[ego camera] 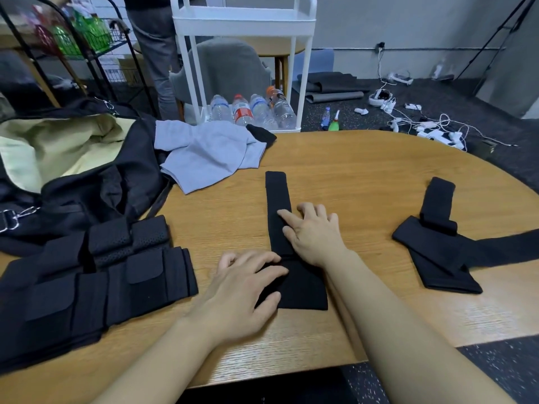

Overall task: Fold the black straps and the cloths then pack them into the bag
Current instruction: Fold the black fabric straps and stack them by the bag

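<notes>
The wooden desk (364, 176) is filling most of the frame, its rounded edge curving along the upper right; the black bag (96, 182) is sitting at the upper left of the desk, gaping open and showing a pale cream lining; below it, at the lower left, a stack of folded black straps (102, 281) with perforated panels is lying flat, its upper edge touching the bag; a grey cloth (204, 153) is lying crumpled just right of the bag, with a small black piece at its upper right corner; at the right of the frame a second black strap (437, 252) is lying partly folded, one end trailing off toward the right edge; in the centre a long black strap (277, 205) is stretching away up the frame, its near end doubled over into a wider pad; the left hand (245, 290) is lying on that pad with fingers spread and relaxed, pressing it flat; the right hand (312, 231) is resting across the strap just above, fingers straight, grip apart, clamped on nothing. Beyond the desk a white cart (242, 27) is holding water bottles (253, 112); one is wearing a red label, its writing too small to read.
</notes>
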A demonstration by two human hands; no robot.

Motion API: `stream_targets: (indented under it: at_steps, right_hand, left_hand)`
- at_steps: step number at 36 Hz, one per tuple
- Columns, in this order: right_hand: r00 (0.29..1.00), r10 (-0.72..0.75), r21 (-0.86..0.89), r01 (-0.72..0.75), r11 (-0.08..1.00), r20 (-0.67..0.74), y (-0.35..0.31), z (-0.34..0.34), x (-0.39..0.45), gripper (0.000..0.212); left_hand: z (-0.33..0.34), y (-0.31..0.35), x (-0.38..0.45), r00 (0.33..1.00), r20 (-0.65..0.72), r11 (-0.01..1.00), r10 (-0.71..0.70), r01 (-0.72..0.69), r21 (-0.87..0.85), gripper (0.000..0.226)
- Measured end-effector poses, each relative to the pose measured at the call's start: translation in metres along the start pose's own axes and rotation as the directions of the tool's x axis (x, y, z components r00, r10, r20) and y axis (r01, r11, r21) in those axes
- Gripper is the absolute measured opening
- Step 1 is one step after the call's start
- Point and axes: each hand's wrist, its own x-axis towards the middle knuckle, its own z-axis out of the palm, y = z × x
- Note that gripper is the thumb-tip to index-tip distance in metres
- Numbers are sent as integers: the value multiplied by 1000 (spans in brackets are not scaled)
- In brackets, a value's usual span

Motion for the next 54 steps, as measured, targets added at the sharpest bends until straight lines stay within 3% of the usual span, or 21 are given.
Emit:
stream_targets:
  at_steps: [4,9,13,18,20,25,29,32,36,38,40,43,52,54]
  right_hand:
    - [997,80,41,-81,996,13,3,0,4,45]
    - [987,161,309,-153,939,1,10,-10,-6,48]
    - [978,101,384,-24,923,-183,18,-16,-35,41]
    - [932,-37,396,189,898,-361,16,-13,-80,23]
    - [934,-91,356,220,908,-346,14,-8,-93,25]
    - [970,-158,260,203,944,-183,12,-2,-109,54]
    - [973,-199,151,216,965,-119,7,-3,-114,75]
    - [973,-202,139,216,966,-109,7,-5,-116,80]
    - [966,-205,171,231,958,-159,9,-4,-119,52]
    - [967,-124,327,194,925,-222,11,-1,-119,34]
    - [968,22,552,124,824,-250,10,0,-120,21]
    - [951,188,735,55,675,-244,8,6,-115,28]
    - [913,370,745,-127,655,-170,-2,20,-90,5]
    - [901,406,740,-169,651,-152,-3,20,-87,19]
  left_hand:
    - [-1,6,-2,1000,20,999,-12,12,34,56]
    - [-7,9,-8,1000,-25,1000,3,-3,-9,56]
    - [-18,4,-11,998,-56,1000,17,-16,19,51]
    - [-32,-1,-8,994,107,996,15,-24,83,63]
    - [-35,0,-4,987,158,993,-7,-12,119,64]
    - [-40,4,6,979,204,971,-13,-37,238,58]
    - [-39,8,7,983,184,951,-8,-50,306,47]
    - [-35,8,3,994,102,976,-35,12,216,38]
    - [-31,9,-6,988,29,985,-154,155,-70,22]
    - [-29,8,-9,970,35,943,-240,242,-228,17]
    - [-28,7,-10,955,42,897,-294,290,-333,14]
    - [-22,2,-8,945,-3,886,-328,306,-348,8]
    - [-8,6,9,872,-123,859,-474,427,-283,25]
    - [-8,7,12,868,-145,859,-475,422,-290,22]
